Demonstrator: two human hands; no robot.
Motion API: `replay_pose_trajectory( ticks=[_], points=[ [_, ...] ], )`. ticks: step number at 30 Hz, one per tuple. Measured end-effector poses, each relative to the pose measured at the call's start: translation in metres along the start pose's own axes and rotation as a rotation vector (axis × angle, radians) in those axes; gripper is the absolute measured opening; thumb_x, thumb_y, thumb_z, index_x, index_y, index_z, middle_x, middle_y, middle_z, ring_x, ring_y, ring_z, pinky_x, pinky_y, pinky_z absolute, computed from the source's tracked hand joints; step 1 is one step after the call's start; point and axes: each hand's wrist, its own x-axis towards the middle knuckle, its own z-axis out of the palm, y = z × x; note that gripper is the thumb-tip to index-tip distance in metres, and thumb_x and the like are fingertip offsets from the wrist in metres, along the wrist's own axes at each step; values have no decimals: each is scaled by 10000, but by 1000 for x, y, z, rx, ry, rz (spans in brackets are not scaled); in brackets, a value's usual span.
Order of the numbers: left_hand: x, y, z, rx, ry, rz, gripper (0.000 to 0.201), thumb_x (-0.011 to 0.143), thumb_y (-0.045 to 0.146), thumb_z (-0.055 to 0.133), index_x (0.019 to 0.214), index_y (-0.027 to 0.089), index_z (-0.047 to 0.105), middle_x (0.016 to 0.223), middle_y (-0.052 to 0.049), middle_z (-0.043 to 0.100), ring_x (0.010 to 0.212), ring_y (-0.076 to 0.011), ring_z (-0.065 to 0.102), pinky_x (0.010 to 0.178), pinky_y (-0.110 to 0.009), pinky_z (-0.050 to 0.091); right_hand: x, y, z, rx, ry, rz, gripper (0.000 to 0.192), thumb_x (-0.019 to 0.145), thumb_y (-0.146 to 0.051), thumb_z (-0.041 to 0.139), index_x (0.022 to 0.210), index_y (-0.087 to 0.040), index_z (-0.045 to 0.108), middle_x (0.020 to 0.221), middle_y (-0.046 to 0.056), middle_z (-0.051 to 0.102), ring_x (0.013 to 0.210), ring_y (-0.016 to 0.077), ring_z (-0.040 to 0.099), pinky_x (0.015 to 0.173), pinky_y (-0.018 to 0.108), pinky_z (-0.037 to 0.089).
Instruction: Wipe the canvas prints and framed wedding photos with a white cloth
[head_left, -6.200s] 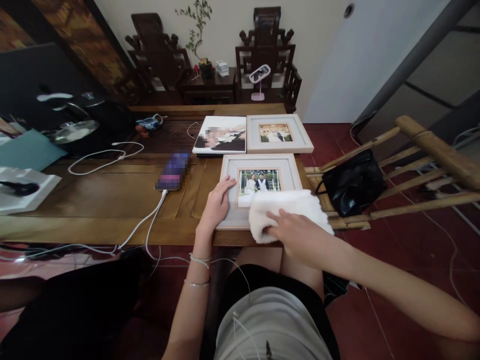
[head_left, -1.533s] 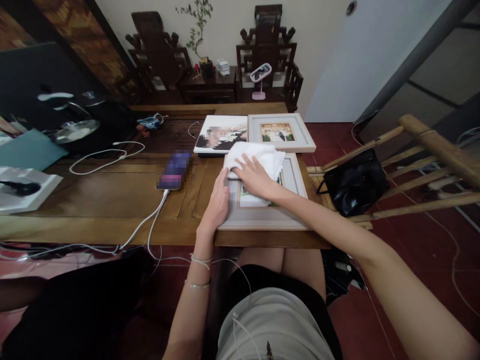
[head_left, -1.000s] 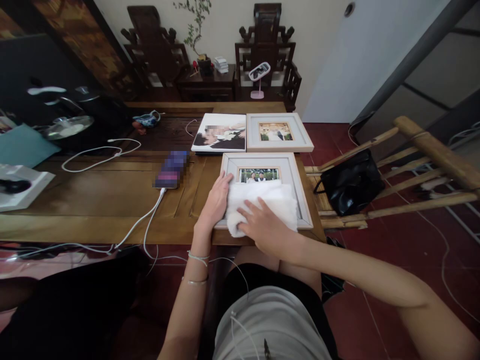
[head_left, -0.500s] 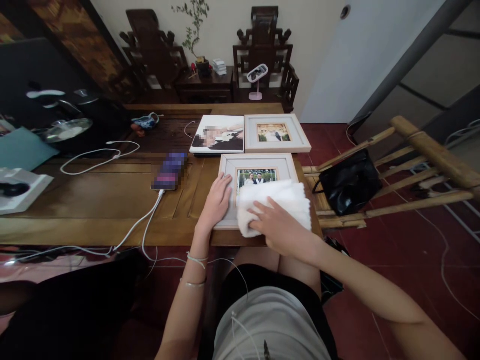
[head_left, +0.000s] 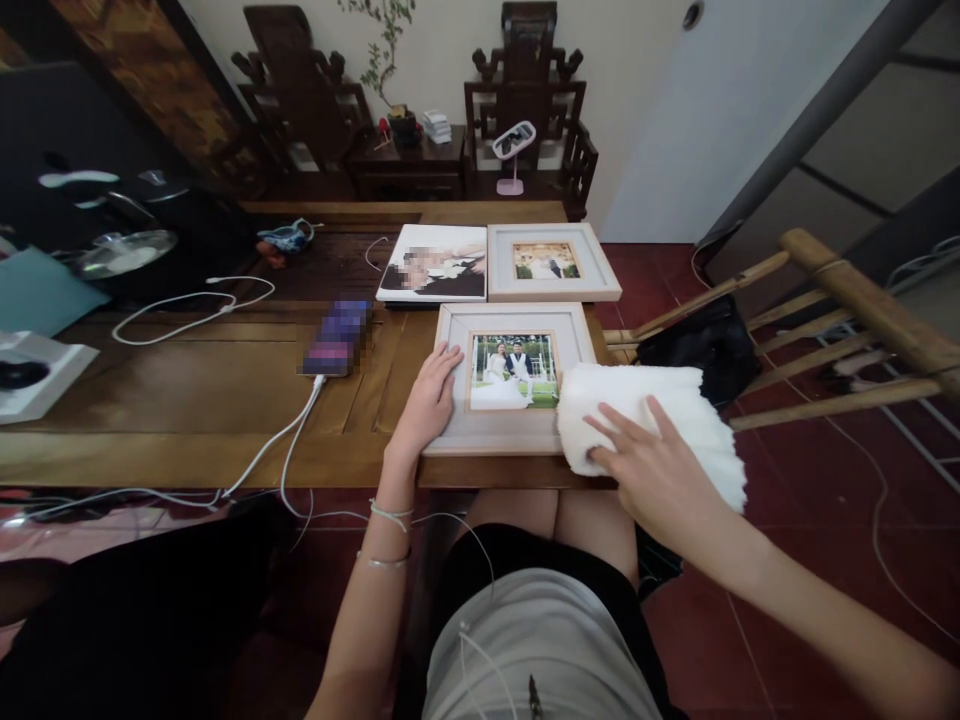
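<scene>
A pale picture frame lies flat near the front edge of the wooden table, with a photo of two people in its middle. My left hand rests on the frame's left border, fingers stretched out. At the frame's lower right corner, a white fluffy cloth covers part of the border and hangs past the table's right end. Gripped by my right hand, the cloth is bunched under the thumb, with the other fingers spread on top.
Behind lie another framed photo and a white photo panel. A charging phone sits left on the table, near a white cable. Right of it stands a bamboo chair holding a black bag.
My right hand has carried the cloth rightward, off the photo and partly beyond the table's end, uncovering the whole picture. My left hand stays on the frame's left border.
</scene>
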Motion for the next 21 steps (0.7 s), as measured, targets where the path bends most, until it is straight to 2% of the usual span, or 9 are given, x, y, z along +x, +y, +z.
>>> replay_pose_trajectory(
  ticks=[2, 5, 8, 15, 18, 21],
  points=[
    [0, 0, 0, 4, -11, 1, 378, 943, 120, 377, 1274, 165, 554, 1384, -115, 550, 1406, -222, 353, 1155, -527, 303, -1, 8, -1, -16, 13, 7, 445, 670, 26, 479, 950, -228, 715, 1327, 66, 603, 1318, 295, 455, 1090, 651, 227],
    [0, 0, -1, 6, -30, 6, 378, 942, 117, 371, 1262, 168, 565, 1383, -113, 553, 1414, -221, 341, 1154, -529, 307, 14, 16, -1, -38, 18, 4, 429, 673, 6, 483, 947, -231, 714, 1313, 51, 615, 1319, 290, 455, 1094, 639, 222],
    [0, 1, -2, 11, -32, 6, 373, 947, 121, 366, 1258, 151, 569, 1386, -127, 548, 1415, -221, 338, 1156, -520, 307, 40, 27, 3, -76, 35, 28, 420, 690, -2, 472, 962, -212, 713, 1309, 67, 619, 1322, 297, 447, 1092, 637, 215],
    [0, 0, 1, 5, -18, 5, 367, 955, 125, 365, 1259, 162, 566, 1385, -126, 548, 1416, -217, 337, 1155, -518, 308, 108, 63, 19, -98, 170, 98, 499, 697, 36, 427, 1056, -180, 697, 1293, 107, 625, 1326, 324, 428, 1059, 699, 208],
    [1, 0, 0, -3, -16, 14, 368, 956, 123, 363, 1259, 173, 566, 1389, -118, 545, 1417, -212, 334, 1158, -517, 303, 139, 58, 18, -111, 271, 95, 508, 728, 33, 433, 1130, -162, 673, 1394, 119, 540, 1381, 358, 337, 1070, 714, 184],
    [1, 0, 0, -3, -19, 11, 365, 953, 120, 368, 1250, 183, 571, 1388, -109, 548, 1416, -213, 336, 1155, -524, 304, 169, 36, 14, -118, 332, -49, 457, 799, 12, 436, 1146, -181, 663, 1493, 93, 423, 1427, 341, 246, 1107, 690, 136]
  ],
)
